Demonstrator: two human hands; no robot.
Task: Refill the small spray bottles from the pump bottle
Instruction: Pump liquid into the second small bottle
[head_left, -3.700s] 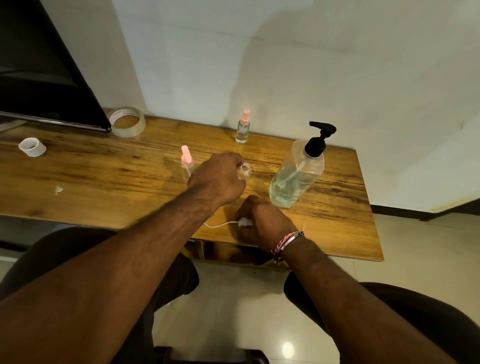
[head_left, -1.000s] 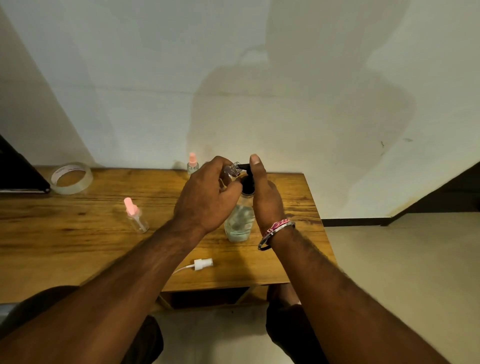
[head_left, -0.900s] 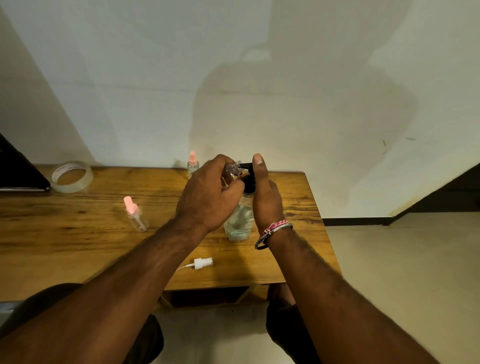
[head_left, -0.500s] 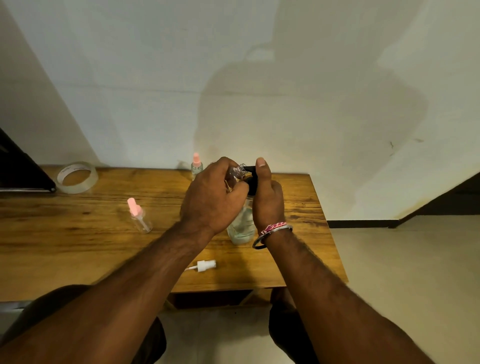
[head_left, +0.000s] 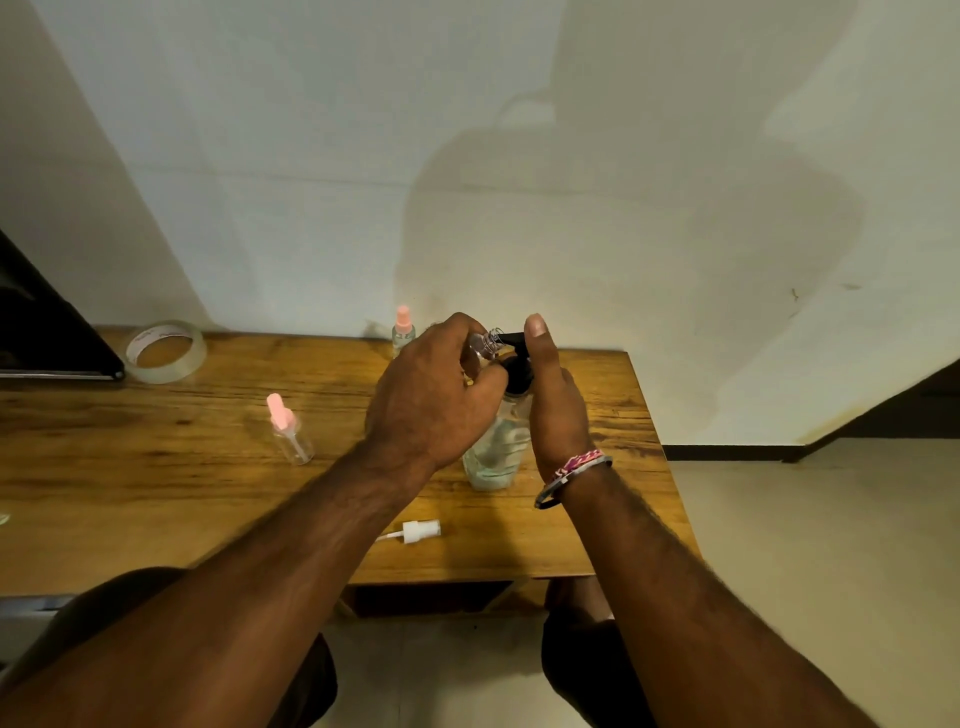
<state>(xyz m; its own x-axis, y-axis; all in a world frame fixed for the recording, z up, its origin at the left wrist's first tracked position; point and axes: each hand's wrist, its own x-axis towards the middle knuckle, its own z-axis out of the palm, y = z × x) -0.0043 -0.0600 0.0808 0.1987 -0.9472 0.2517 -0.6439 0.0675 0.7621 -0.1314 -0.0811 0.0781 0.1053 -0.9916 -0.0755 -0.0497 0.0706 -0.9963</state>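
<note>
A clear pump bottle (head_left: 493, 457) with a black pump head (head_left: 517, 364) stands on the wooden table (head_left: 156, 467). My left hand (head_left: 431, 400) grips a small open spray bottle (head_left: 485, 343), tilted with its threaded mouth at the pump's nozzle. My right hand (head_left: 553, 395) wraps the pump bottle's neck, thumb on top of the pump head. The white sprayer cap with its tube (head_left: 418, 531) lies near the table's front edge. Two other small bottles with pink caps stand on the table, one at the left (head_left: 288, 428) and one by the wall (head_left: 403, 327).
A roll of clear tape (head_left: 163, 352) lies at the back left beside a dark screen (head_left: 41, 332). The table's right edge is close to the pump bottle. The wall stands right behind the table. My knees are under the front edge.
Since 3.7 s ago my left hand lifted the open small bottle to the pump nozzle, and my right hand left the sprayer cap on the table and took the pump. Over the last second the hands barely moved.
</note>
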